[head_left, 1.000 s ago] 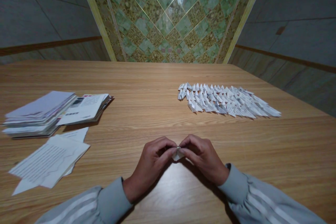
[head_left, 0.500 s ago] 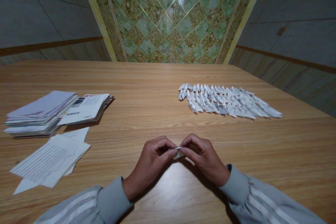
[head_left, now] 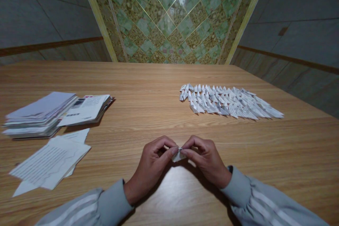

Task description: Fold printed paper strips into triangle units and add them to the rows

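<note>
A small folded piece of white paper (head_left: 178, 156) is pinched between both hands, just above the table near its front middle. My left hand (head_left: 155, 157) grips its left side between thumb and forefinger. On the right side, my right hand (head_left: 203, 157) holds it the same way, fingertips almost meeting at the top. Much of the paper is covered by the fingers, and its lower part shows as a small triangular shape. Beyond the right hand stand rows of folded paper boats (head_left: 227, 102), pointed and made of printed paper.
On the left of the wooden table (head_left: 137, 88) lies a stack of papers (head_left: 39, 113), with a second pile of printed sheets (head_left: 86, 111) against it. Loose printed sheets (head_left: 50, 162) overlap in front. A tiled wall (head_left: 169, 24) rises behind the table.
The fingertips have shifted slightly apart, and more of the folded paper's front shows below them. Both hands still pinch it in nearly the same place.
</note>
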